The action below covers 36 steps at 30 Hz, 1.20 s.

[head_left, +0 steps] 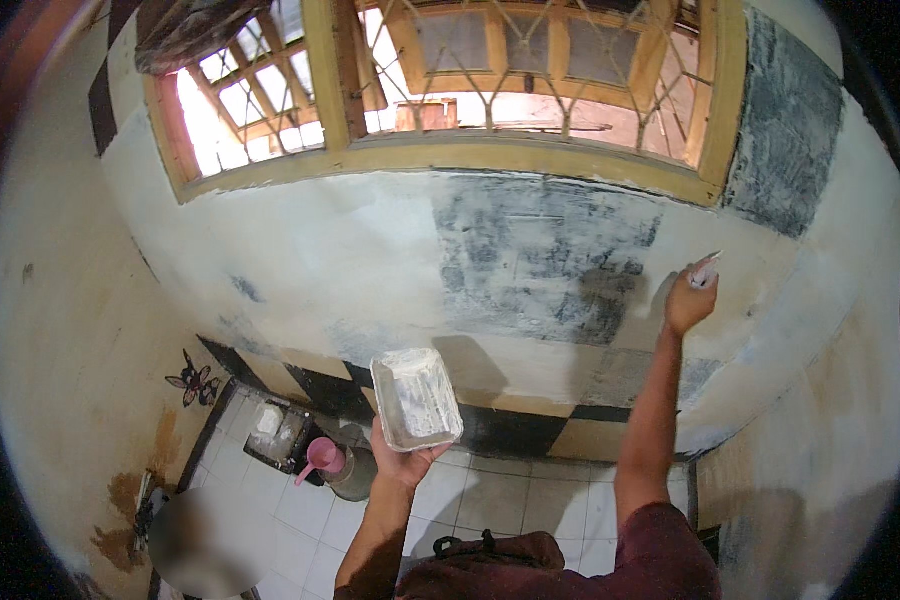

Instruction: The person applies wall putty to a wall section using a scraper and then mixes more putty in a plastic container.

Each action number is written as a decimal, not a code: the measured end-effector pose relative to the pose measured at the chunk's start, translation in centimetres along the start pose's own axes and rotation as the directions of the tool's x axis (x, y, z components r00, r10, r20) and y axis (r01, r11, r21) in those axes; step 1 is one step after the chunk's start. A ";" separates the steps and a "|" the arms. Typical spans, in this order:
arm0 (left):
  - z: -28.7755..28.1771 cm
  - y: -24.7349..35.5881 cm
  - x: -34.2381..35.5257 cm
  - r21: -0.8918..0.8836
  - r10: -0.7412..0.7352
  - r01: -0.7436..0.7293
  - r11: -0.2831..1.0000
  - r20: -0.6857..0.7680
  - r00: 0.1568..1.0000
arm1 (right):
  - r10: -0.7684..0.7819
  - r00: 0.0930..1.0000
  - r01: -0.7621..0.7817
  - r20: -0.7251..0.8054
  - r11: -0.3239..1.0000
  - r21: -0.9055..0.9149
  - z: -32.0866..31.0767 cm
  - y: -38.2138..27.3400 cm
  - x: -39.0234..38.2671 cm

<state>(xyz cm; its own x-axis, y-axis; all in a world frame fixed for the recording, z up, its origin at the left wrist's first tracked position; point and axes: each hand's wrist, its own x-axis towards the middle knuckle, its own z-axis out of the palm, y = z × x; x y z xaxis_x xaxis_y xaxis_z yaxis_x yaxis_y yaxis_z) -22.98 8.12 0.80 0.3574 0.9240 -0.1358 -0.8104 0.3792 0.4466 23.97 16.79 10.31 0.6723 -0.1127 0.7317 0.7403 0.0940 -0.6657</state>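
My left hand [402, 464] grips a shallow rectangular tray [416, 398] from below, tilted so its inside shows, with white paste smeared over its bottom and rim. My right arm is stretched out to the wall [530, 255] below the window. There my right hand [690, 303] is closed around a small white-smeared hand tool [705, 272], its tip at or close to the wall; its exact kind is too small to make out. Dark squares on the wall show through patchy white coating, and a pale coated stretch lies to their left.
A yellow-framed window [525, 165] with a metal grille spans the top. On the tiled floor [495, 505] at lower left are a pink dipper [322, 457], a grey-green bucket [355, 478] and a dark, white-spattered stand [282, 435]. A blurred patch covers the lower left.
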 end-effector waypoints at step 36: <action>-0.9 2.1 0.1 -0.034 0.184 -0.184 0.982 -0.022 0.983 | 0.112 0.112 -0.905 0.987 0.423 0.055 -7.7 -20.7 -25.4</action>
<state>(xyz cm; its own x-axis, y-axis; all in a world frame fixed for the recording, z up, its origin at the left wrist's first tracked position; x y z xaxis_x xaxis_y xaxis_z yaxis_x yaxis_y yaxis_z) -25.04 9.05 0.95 0.1924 0.9788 -0.0708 -0.8775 0.2039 0.4341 -8.51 10.10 4.40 0.1645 0.9746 0.1522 -0.2949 0.1958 -0.9353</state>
